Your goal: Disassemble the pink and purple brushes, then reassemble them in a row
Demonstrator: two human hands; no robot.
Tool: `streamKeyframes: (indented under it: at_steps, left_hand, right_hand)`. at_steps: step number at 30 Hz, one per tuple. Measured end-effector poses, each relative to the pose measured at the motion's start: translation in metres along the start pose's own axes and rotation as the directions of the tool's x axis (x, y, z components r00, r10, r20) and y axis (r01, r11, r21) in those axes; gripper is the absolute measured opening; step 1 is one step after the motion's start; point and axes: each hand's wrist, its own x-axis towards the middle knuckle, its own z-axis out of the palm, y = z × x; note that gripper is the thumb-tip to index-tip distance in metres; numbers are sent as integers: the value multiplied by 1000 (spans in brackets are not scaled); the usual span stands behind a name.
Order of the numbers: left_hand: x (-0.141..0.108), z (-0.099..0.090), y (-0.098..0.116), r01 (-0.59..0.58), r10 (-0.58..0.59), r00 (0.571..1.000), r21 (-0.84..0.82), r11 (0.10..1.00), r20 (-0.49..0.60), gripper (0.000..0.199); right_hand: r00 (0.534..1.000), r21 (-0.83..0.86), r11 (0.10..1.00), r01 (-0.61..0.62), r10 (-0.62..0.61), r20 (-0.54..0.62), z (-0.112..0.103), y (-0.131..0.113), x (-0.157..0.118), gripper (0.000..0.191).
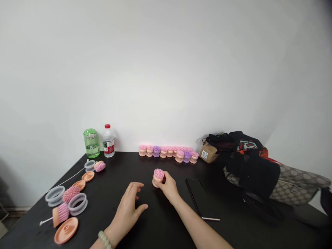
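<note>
My right hand (169, 186) is closed around a small round scrub brush (158, 174) with pink bristles on top and a peach base. The brush stands upright at the middle of the black table. To its left, my left hand (128, 205) is open over the table, thumb apart from the fingers, holding nothing. A bead bracelet (104, 239) circles the left wrist. Farther back, a row of similar brushes (163, 152) stands along the wall, mostly pink with a few purple ones.
Brush parts lie at the left: translucent rings (78, 204), peach discs (66, 230) and pink bristle heads (71, 194). A green bottle (91, 143) and a water bottle (108, 141) stand behind. Right are a dark tablet-like slab (203, 197), a cardboard box (209, 152) and a patterned bag (298, 183).
</note>
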Motion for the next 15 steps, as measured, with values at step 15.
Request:
streamKeyframes:
  at_steps: [15]
  left_hand:
    - [-4,2,-3,-99,99,995,-13,995,28,48]
  right_hand:
    - [944,-106,953,-284,259,-205,-34,42,111,33]
